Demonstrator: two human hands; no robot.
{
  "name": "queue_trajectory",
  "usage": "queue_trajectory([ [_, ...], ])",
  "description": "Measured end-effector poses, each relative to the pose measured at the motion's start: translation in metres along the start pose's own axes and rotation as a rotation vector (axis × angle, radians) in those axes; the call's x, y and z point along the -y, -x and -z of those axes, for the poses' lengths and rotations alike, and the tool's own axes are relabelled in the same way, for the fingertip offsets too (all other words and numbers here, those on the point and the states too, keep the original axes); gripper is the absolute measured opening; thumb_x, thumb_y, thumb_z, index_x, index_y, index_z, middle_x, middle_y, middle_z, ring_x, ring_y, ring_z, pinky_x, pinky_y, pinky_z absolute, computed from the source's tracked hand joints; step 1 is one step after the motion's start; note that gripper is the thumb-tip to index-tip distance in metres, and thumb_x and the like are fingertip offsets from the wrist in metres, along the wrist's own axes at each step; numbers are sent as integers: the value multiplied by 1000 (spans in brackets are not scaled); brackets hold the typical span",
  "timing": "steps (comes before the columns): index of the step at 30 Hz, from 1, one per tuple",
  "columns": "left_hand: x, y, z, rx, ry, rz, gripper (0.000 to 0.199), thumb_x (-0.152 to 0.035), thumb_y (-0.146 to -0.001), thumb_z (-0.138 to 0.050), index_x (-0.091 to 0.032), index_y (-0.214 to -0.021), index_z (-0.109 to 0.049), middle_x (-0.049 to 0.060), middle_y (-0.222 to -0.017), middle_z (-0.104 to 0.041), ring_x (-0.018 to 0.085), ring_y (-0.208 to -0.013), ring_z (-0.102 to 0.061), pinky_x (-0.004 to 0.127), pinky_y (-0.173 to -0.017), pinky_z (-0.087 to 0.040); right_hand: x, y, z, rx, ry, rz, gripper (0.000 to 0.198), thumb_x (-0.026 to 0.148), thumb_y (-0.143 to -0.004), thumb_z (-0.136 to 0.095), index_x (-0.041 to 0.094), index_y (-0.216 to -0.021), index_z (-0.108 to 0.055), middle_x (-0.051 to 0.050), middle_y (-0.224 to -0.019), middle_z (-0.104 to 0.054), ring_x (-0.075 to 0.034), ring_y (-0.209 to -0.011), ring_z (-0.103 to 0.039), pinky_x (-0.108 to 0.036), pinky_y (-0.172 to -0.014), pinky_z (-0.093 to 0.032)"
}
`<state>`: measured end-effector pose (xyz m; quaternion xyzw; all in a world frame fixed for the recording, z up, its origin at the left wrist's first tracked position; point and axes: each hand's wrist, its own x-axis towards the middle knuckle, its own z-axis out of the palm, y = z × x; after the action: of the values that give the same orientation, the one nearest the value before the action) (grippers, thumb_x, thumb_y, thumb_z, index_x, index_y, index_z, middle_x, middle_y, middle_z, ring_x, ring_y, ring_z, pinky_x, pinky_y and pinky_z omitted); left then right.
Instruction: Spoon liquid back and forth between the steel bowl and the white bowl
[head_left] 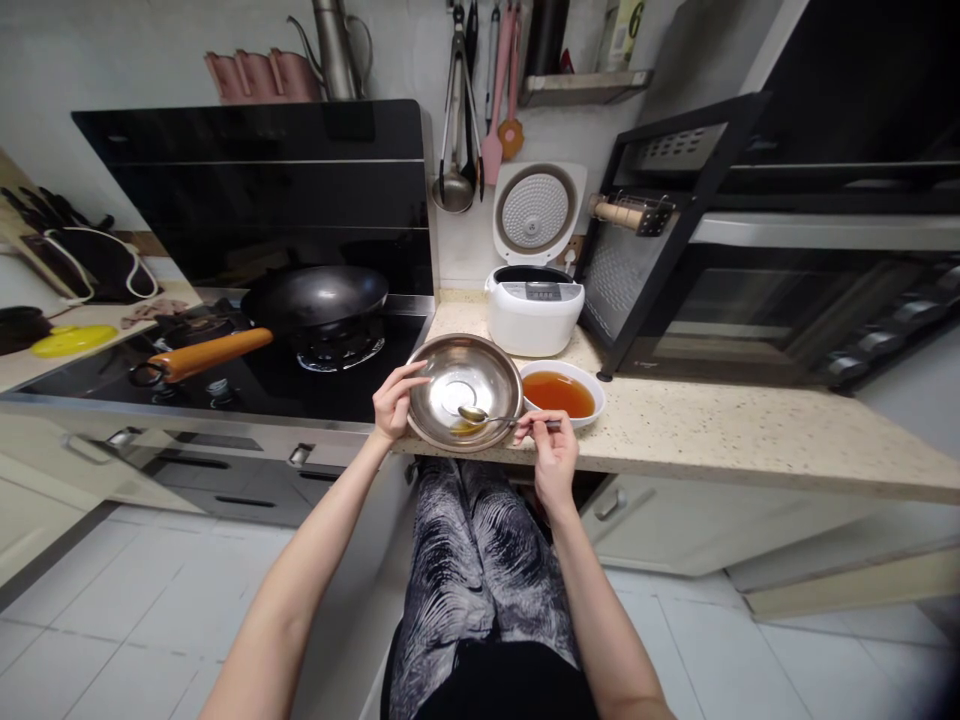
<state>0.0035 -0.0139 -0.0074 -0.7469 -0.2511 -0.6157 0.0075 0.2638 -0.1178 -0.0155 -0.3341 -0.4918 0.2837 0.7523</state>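
Observation:
My left hand (395, 402) grips the left rim of a steel bowl (496, 362), which is tilted at the counter's front edge. A little yellowish liquid (466, 427) lies low in the bowl. In my right hand (553, 455) is the handle of a metal spoon (474, 413), its head inside the bowl just over the liquid. Right beside the steel bowl stands a white bowl (598, 408) of reddish-brown liquid (556, 394), partly behind my right hand.
An open white rice cooker (534, 318) stands behind the bowls. To the left, a black wok (319, 298) with a wooden handle (214, 354) sits on the stove. An oven (780, 315) stands on the right of the counter (712, 430). Utensils hang on the wall.

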Motion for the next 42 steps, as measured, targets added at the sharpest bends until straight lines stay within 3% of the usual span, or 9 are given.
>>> queue_trajectory([
  [17, 2, 0, 0, 12, 7, 18, 41, -35, -102, -41, -19, -105, -78, 12, -128, -73, 28, -115, -71, 46, -95, -59, 31, -34, 27, -195, 47, 135, 20, 41, -96, -67, 22, -94, -59, -1, -87, -70, -13, -67, -66, -27, -61, -59],
  [28, 2, -1, 0, 8, 35, 5, 39, -34, -102, -42, -20, -106, -78, 12, -129, -73, 28, -115, -70, 45, -94, -58, 26, -48, 46, -271, 179, 240, 19, 40, -95, -68, 22, -93, -62, 0, -84, -71, -13, -66, -66, -27, -62, -58],
  [31, 2, -1, 0, 7, 35, 5, 39, -34, -102, -42, -20, -106, -78, 12, -129, -73, 28, -114, -71, 43, -91, -59, 23, -45, 50, -203, 297, 315, 13, 35, -99, -62, 23, -94, -64, -1, -86, -70, -14, -68, -65, -29, -64, -59],
  [34, 1, -1, 0, 8, 22, 19, 39, -34, -102, -42, -19, -104, -78, 12, -128, -73, 27, -113, -71, 43, -91, -59, 19, -43, 57, -48, 457, 449, 11, 25, -99, -57, 24, -96, -68, -3, -89, -72, -17, -75, -68, -33, -69, -60],
  [38, 0, -1, 0, 7, 9, 15, 40, -34, -102, -41, -19, -103, -78, 12, -127, -74, 27, -113, -71, 44, -93, -59, 11, -45, 66, 199, 628, 667, 23, 13, -97, -50, 25, -102, -70, -7, -92, -74, -23, -90, -72, -42, -79, -62],
  [42, 1, 0, 0, 16, -6, 22, 40, -32, -101, -41, -18, -103, -78, 12, -128, -74, 27, -112, -71, 44, -93, -59, 6, -47, 72, 322, 757, 845, 32, 6, -97, -45, 21, -109, -70, -11, -96, -75, -23, -90, -71, -42, -78, -63],
])
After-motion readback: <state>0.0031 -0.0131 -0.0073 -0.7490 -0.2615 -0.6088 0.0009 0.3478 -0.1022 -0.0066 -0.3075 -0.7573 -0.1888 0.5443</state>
